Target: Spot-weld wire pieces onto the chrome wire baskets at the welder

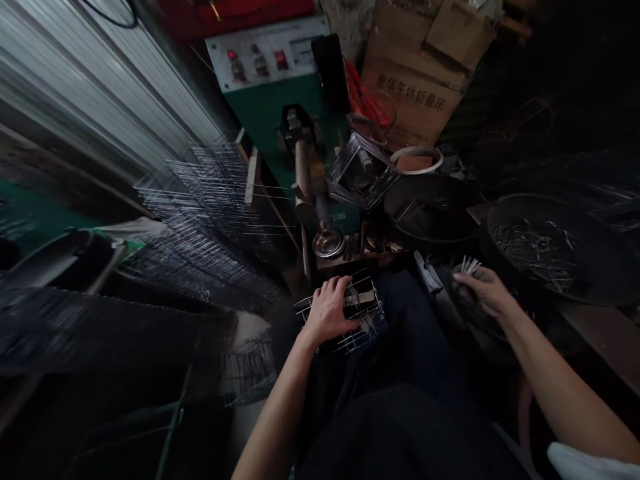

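Observation:
A small wire rack of crossed metal rods lies across my lap, with a pale strip over its middle. Over its left part is my left hand, fingers curled on the wires and thumb apart, holding it. My right hand is closed around a bunch of short metal wire pieces, whose ends stick up past the fingers. That hand is beside a dark round basin with many loose wire pieces in it. Its lower fingers are in shadow.
Ahead stands a green machine with knobs and a lit red lamp; its cylindrical arm ends above a round metal cup. Stacked wire grids are at left. Another dark basin, a square wire frame and a cardboard box stand beyond.

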Tool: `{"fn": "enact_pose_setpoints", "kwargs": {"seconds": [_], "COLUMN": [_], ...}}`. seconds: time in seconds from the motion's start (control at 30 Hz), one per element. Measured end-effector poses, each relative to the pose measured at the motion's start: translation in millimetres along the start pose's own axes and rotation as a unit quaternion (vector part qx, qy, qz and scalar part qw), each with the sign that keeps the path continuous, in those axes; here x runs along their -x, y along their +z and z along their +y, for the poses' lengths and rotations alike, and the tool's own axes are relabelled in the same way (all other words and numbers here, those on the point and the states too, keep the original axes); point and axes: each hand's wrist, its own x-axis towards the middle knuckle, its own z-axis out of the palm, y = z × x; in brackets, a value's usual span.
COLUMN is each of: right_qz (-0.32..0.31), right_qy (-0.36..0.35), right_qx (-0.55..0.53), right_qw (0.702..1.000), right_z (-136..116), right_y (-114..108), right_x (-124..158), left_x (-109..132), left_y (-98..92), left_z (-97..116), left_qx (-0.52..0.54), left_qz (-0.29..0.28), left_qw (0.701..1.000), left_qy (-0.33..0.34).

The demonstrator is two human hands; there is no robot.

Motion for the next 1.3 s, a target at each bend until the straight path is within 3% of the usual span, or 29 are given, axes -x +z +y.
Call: {"fn": "enact_pose_setpoints", "kwargs": {"seconds": [0.07, 0.17, 0.27, 0.47, 0.8, 1.3], "right_qz": [-0.12, -0.293, -0.367, -0.357, -0.289, -0.213], "right_qy": [-0.001, -0.03, -0.111, -0.259, -0.431, -0.483], "right_qx": [-0.033, -0.022, 0.054, 0.148, 0.205, 0.14], "right_qw": [0.992, 0.955, 0.922, 0.885, 0.83, 0.838], "right_z": [-7.8, -25.7, -42.5, -45.7, 11.5, 20.0], "right_y": [34.2, 74.9, 106.0, 158.3, 218.3, 251.5], "right_x": [1.4, 4.7, 3.1, -25.1, -61.8, -73.2], "left_x": [0.4, 1.0, -0.6, -15.0, -38.5, -43.7], "left_y": [-2.6, -9.4, -18.7, -29.2, -27.8, -36.1], "left_z": [-5.8, -12.4, -18.7, -40.6, -82.4, -115.4], "left_qx": [0.012, 0.025, 0.019, 0.013, 0.021, -0.008], "left_qz": [-0.003, -0.001, 0.019, 0.059, 0.072, 0.103], "left_qw": [1.0, 1.0, 0.999, 0.998, 0.997, 0.995], "left_qy": [-0.008, -0.019, -0.027, -0.026, -0.032, -0.01]}}
